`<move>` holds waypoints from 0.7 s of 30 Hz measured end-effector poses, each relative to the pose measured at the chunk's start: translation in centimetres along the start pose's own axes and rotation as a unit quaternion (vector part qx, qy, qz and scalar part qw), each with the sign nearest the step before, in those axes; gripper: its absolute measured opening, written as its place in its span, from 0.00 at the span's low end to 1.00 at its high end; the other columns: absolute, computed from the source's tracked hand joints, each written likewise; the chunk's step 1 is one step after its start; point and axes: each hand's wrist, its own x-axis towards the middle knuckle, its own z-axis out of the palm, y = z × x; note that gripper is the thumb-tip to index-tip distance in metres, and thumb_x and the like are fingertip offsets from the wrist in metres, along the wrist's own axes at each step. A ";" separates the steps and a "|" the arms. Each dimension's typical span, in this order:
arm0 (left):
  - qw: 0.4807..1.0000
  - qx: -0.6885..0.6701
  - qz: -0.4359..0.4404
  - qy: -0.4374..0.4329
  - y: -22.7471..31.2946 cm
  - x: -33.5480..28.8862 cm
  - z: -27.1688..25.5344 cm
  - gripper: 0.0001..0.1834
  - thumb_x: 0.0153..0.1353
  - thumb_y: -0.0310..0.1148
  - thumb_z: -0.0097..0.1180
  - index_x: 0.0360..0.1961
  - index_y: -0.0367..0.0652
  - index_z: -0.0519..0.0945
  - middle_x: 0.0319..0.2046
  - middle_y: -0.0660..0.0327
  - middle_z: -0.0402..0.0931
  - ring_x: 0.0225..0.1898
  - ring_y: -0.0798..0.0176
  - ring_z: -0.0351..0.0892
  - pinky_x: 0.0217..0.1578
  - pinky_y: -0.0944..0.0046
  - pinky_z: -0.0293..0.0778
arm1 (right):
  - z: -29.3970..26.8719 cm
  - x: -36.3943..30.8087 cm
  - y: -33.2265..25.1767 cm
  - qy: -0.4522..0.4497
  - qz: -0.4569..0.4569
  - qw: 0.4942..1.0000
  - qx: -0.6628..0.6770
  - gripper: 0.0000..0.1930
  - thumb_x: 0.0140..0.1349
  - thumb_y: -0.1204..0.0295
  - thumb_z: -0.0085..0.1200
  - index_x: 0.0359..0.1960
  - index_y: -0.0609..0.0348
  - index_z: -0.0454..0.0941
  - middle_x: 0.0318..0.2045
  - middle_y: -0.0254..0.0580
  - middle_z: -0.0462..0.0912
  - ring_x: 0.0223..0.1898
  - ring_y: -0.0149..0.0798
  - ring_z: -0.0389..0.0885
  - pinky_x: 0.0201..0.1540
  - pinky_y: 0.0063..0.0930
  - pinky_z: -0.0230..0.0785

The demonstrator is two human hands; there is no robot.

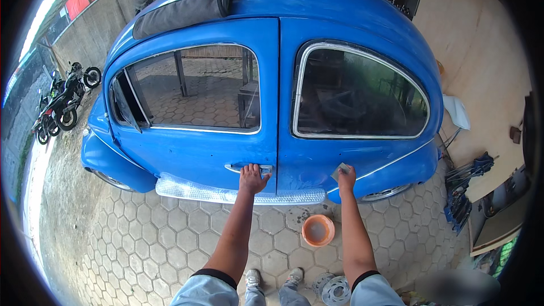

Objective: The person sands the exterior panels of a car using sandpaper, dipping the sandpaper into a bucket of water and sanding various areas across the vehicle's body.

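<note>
A rounded blue car (226, 153) stands side-on before me. My left hand (253, 179) is at the chrome door handle (233, 168), its fingers curled over the handle's right part. Farther right, my right hand (346, 179) grips a small flat grey-green pad (339, 170) against the blue panel behind the door seam. The pad looks like a sanding block or folded sandpaper; its exact kind is too small to tell. An orange bucket (318, 231) holding cloudy water stands on the paving, between my forearms and below the car.
Bubble wrap (192, 188) covers the running board. On the roof lies a dark grey rolled cover (181, 15). Metal wheel discs (335, 290) sit by my right foot. Tools (464, 192) hang at the right, near a wooden board (481, 68). Motorcycles (63, 102) stand far left.
</note>
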 end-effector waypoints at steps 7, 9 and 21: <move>0.999 0.000 -0.021 -0.028 0.4 0.4 -0.2 0.36 0.58 0.62 0.56 0.46 0.34 0.73 0.46 0.47 0.74 0.52 0.43 0.72 0.56 0.46 0.63 | 9.0 -1.1 -1.9 0.059 -0.061 0.996 -0.032 0.15 0.55 0.79 0.59 0.44 0.60 0.73 0.39 0.51 0.81 0.42 0.52 0.81 0.48 0.40 0.73; 0.999 0.006 -0.018 -0.028 0.5 0.6 -0.3 0.36 0.59 0.63 0.55 0.46 0.34 0.74 0.46 0.47 0.74 0.52 0.44 0.71 0.57 0.46 0.63 | 11.3 -2.9 -3.2 0.091 -0.041 0.995 0.000 0.14 0.52 0.80 0.58 0.41 0.60 0.72 0.38 0.52 0.81 0.42 0.55 0.81 0.46 0.41 0.72; 0.997 0.040 0.005 -0.064 -0.3 -0.2 -1.5 0.34 0.62 0.63 0.51 0.42 0.36 0.73 0.42 0.48 0.73 0.49 0.45 0.73 0.53 0.46 0.65 | 4.5 -0.5 -6.2 0.078 -0.291 0.949 -0.093 0.07 0.59 0.81 0.54 0.39 0.60 0.73 0.35 0.51 0.77 0.39 0.59 0.78 0.41 0.44 0.71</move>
